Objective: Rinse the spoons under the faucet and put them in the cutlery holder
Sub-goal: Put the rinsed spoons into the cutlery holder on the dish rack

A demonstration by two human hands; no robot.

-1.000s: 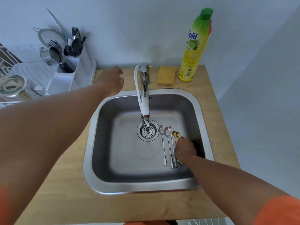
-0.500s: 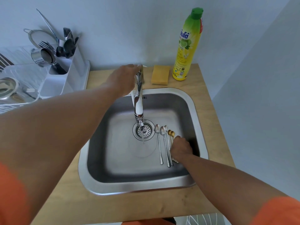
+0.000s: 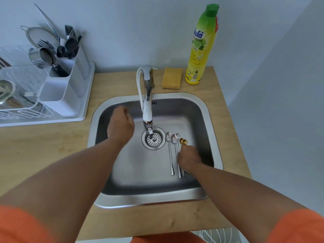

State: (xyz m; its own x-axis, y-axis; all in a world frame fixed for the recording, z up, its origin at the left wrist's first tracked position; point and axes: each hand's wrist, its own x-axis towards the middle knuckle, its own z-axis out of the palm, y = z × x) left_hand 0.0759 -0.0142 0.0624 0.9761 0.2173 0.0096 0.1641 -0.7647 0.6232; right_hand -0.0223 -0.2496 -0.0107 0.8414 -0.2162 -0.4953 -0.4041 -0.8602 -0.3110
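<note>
Left hand point(image 3: 121, 128) had dropped from the chrome faucet point(image 3: 147, 109) handle into the steel sink point(image 3: 215, 155), left of faucet, grip loosely curled, empty. Right hand point(image 3: 188, 157) gripped the spoons point(image 3: 172, 151) right of faucet.

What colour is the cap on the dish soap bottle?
Green, atop the yellow dish soap bottle at the counter's back right; head view, the only one.

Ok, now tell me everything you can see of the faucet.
The faucet is shiny chrome-looking metal. It stands on the wooden counter behind the sink, a lever on top. Its spout reaches forward over the basin and ends above the round drain strainer. A white hose runs along its left side. Neither hand touches it; the left hand hangs just beside the spout. No water stream is clearly visible.
</note>
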